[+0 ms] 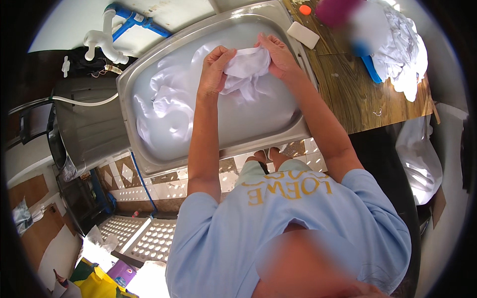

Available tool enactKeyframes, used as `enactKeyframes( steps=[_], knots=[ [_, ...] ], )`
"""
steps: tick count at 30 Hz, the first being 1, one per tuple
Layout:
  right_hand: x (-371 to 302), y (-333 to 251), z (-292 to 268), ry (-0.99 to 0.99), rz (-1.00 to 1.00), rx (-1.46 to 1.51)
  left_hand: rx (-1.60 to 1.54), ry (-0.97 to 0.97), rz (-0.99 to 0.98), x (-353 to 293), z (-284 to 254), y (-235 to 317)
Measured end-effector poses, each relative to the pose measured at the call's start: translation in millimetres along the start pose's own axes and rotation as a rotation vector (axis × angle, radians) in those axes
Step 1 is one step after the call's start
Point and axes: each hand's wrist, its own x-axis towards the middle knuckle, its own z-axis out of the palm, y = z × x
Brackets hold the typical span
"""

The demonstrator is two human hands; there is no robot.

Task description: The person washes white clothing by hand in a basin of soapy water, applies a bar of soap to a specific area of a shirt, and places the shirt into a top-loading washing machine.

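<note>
Between my two hands a white cloth (247, 63) is stretched by its upper edge, above the sink (130, 94). My left hand (215, 69) pinches its left end, and my right hand (279, 55) grips the right end between thumb and fingers. The cloth's lower part hangs in folds down to the cloudy water (238, 124). More white fabric (171, 97) floats in the left half of the metal sink, partly under the surface. What kind of garment I hold cannot be made out.
A whitish bar of soap (303, 35) lies at the sink's right edge, near an orange cap (305, 10). Piled white laundry (401, 54) and a blue item (370, 68) sit on the wooden counter (343, 94). A white tap (105, 42) stands at the upper left.
</note>
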Motion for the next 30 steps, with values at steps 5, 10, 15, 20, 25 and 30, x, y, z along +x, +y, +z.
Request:
enactKeyframes(
  steps=[5, 10, 15, 20, 25, 30],
  knots=[
    [15.9, 31.6, -17.2, 0.321, 0.064, -0.011, 0.579, -0.017, 0.433, 9.0, 44.7, -19.9],
    [36.2, 52.2, -63.4, -0.215, 0.076, 0.312, 1.372, -0.175, 1.132, 9.9, 89.0, -56.6],
    [3.5, 47.4, 42.0, 0.287, 0.208, 0.221, 1.340, 0.092, 0.569, 60.8, 0.2, -22.7],
    [62.1, 65.9, -80.5, -0.512, -0.061, 0.489, 1.232, -0.071, 0.832, 67.0, 65.2, -43.7],
    [11.1, 75.2, 58.4, 0.208, 0.308, 0.301, 1.468, 0.218, 0.842, 58.1, -46.5, -25.5],
    [40.6, 61.9, -29.9, 0.137, -0.012, 0.348, 1.188, -0.037, 0.750, 71.7, 38.4, -46.8]
  ],
)
